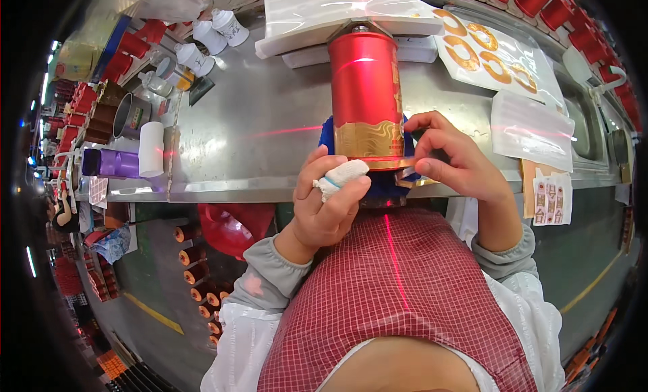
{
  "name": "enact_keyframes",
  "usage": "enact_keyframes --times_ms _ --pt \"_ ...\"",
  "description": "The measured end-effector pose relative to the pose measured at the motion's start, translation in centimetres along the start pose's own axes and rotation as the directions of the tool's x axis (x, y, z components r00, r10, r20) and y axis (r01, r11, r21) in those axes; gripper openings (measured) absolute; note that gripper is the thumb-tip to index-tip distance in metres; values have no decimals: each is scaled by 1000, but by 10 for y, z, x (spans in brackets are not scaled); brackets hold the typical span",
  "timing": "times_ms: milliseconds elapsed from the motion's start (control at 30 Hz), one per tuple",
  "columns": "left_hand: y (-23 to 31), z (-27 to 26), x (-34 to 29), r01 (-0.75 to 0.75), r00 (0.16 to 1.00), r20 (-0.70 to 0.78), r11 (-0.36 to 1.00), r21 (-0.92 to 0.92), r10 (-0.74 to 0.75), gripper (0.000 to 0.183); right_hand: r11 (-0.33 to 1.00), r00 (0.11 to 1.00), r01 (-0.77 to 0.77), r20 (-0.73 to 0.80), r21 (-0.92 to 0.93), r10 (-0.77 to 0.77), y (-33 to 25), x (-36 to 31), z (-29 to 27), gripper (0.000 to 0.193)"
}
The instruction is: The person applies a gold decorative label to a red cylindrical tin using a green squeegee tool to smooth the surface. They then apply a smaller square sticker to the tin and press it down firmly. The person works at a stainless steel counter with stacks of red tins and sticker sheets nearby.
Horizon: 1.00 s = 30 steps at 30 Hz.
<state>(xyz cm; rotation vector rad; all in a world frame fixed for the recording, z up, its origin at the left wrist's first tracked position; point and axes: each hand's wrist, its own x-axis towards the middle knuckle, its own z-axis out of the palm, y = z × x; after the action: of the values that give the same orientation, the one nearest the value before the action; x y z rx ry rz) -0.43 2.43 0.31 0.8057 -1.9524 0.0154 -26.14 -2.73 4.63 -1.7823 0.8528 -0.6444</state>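
Note:
A red metal can (pixel 365 88) with a gold wave-patterned band and a gold rim lies on a blue support (pixel 327 137), its near end toward me. My left hand (pixel 322 200) is closed at the can's near left edge. Between its fingers sits a white cloth wad (pixel 343 177) bound with a blue-green band; whether it is held or wrapped on a finger is unclear. On the other side, my right hand (pixel 459 159) has its fingers curved and apart, the fingertips at the can's side. Its thumb is close to a small gold piece (pixel 407 176) by the rim.
Gold ring-shaped stickers (pixel 496 54) on a sheet and a stack of clear film (pixel 532 132) lie on the steel bench (pixel 236 132) at right. White bottles (pixel 229 28), a white roll (pixel 151 149) and a purple box (pixel 116 163) stand left. A red bag (pixel 233 230) hangs below the bench.

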Motion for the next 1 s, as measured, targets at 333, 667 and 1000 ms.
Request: enact_keyframes --times_ms 333,667,1000 --pt "-8 -9 38 -252 912 312 964 -86 266 24 996 1000 5 -2 86 -5 14 1 -2 17" --pt "-15 16 11 180 984 38 956 -230 -176 46 997 998 13 53 70 -16 9 5 -8 19" --pt "-6 -8 27 -193 963 187 981 -19 193 20 970 998 -66 11 233 65 20 -18 -28 20"
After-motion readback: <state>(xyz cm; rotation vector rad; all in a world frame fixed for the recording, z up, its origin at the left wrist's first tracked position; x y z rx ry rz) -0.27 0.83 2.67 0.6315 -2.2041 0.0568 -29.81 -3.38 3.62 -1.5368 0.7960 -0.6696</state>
